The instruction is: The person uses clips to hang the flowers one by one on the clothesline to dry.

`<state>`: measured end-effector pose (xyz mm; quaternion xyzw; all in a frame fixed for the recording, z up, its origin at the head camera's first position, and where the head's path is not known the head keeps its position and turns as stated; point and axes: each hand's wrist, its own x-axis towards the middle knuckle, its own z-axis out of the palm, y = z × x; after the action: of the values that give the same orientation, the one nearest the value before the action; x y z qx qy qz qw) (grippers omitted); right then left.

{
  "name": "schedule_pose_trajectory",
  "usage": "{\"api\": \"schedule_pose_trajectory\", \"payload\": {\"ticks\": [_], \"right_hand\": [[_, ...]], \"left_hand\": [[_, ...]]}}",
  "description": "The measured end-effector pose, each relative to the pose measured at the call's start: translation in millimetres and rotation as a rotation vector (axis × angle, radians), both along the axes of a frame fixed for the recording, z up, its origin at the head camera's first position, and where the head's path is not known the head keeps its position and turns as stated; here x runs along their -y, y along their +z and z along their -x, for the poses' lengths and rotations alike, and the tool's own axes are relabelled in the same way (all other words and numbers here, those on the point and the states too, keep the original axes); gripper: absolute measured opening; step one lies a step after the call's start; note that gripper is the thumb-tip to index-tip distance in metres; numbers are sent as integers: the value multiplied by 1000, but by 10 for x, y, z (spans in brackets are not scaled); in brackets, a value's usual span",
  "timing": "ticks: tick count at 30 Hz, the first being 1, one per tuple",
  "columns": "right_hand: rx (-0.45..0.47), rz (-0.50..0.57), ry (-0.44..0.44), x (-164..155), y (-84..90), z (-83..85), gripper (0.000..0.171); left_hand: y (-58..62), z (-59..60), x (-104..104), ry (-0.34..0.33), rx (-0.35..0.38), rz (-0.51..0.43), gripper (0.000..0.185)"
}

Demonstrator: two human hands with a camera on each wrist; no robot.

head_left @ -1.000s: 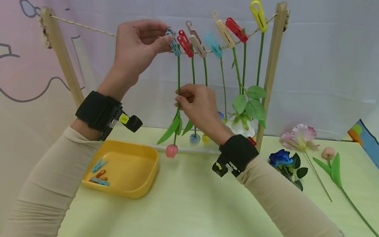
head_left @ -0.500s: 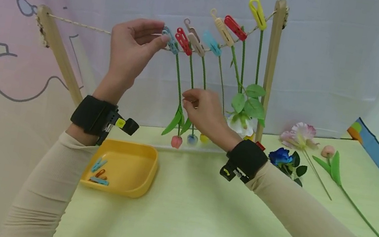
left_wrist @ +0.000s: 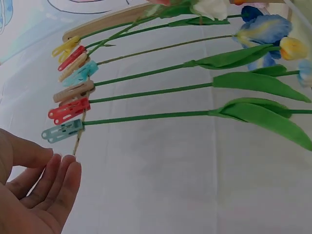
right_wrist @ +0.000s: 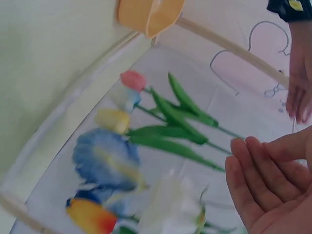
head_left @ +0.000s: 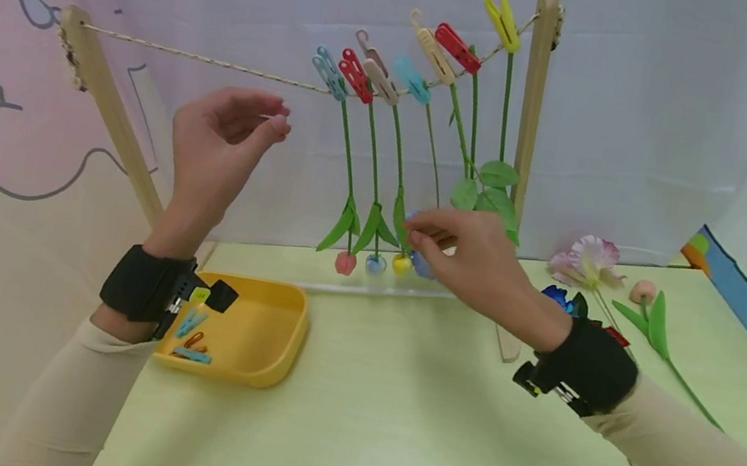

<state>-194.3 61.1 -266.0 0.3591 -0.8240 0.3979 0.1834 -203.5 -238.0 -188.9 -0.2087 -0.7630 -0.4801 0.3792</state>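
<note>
My left hand (head_left: 223, 148) is held below the rope (head_left: 202, 59), fingers loosely bent with nothing between them. Up and right of it, a grey-blue clothespin (head_left: 329, 74) clips a pink tulip (head_left: 345, 263) upside down by its stem. Red, beige, light blue and yellow (head_left: 502, 16) clothespins hold more hanging artificial flowers, among them a yellow tulip (head_left: 401, 263). In front of the right-hand flowers, my right hand (head_left: 470, 254) has loosely bent fingers and holds nothing. It covers the white flower (right_wrist: 168, 207), which shows in the right wrist view together with a blue iris (right_wrist: 107, 158).
Wooden posts stand at the left (head_left: 117, 113) and right (head_left: 529, 119) of the rope. A yellow tray (head_left: 290, 343) with several loose clothespins (head_left: 192, 355) sits front left. A pink-purple flower (head_left: 590, 259), a pale pink tulip (head_left: 643, 292) and a blue rose (head_left: 560, 297) lie at right.
My left hand has let go of the grey-blue clothespin and come down to the left. The right hand has left the pink tulip's stem and moved right and lower; the tulip hangs freely.
</note>
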Motion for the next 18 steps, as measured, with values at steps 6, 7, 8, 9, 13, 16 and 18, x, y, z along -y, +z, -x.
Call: {"api": "schedule_pose_trajectory", "payload": {"ticks": [6,7,8,9,13,16,18], "right_hand": [[24,-51,-87,-508,-105,-54,17],[24,-62,-96,-586,-126,-62,17],[23,-75,-103,-661,-146,-71,17],[18,-87,-110,-734,-170,-75,16],[-49,-146,-129,-1004,-321,-52,16],[-55,-184,-145,-1185,-466,-30,16],[-46,-216,-161,-1301,-561,-26,15]], "left_hand": [[-363,-106,255,19,53,78,20],[-415,-119,304,17,63,81,19],[-463,-131,352,19,74,86,18],[-510,-139,400,14,86,86,18],[-706,-192,562,18,172,110,17],[-880,-235,664,36,232,154,18],[-1001,-262,724,45,270,182,18]]}}
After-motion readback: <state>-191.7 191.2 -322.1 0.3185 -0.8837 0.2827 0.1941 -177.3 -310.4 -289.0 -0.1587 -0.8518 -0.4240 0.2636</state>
